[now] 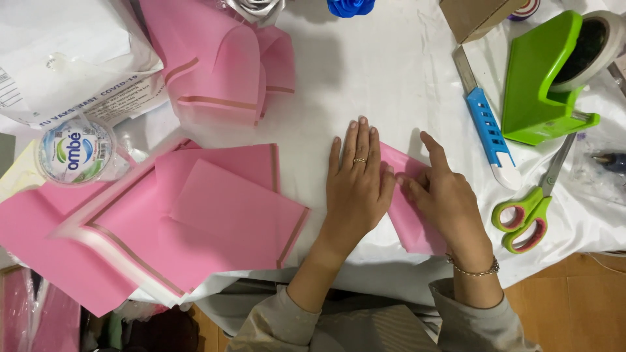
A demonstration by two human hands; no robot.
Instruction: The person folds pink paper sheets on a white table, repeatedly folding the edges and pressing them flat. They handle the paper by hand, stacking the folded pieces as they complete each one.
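Both hands press a pink paper strip [411, 215] on the tabletop [365, 78].
Left hand [355, 186]: fingers together, flat. Right hand [450, 202]: fingers spread, pinching the strip's edge; strip runs away from the person.

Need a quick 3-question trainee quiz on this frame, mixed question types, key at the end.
1. True or false: the left hand lies flat, palm down, on the small pink sheet.
2. Which tool lies nearest the right hand?
A. green-handled scissors
B. blue utility knife
C. green tape dispenser
3. Fill in: the stack of larger pink sheets lies on the white table cover to the ____ of both hands.

Key:
1. True; a ring shows on one finger.
2. A; the scissors lie just to the right of that hand.
3. left
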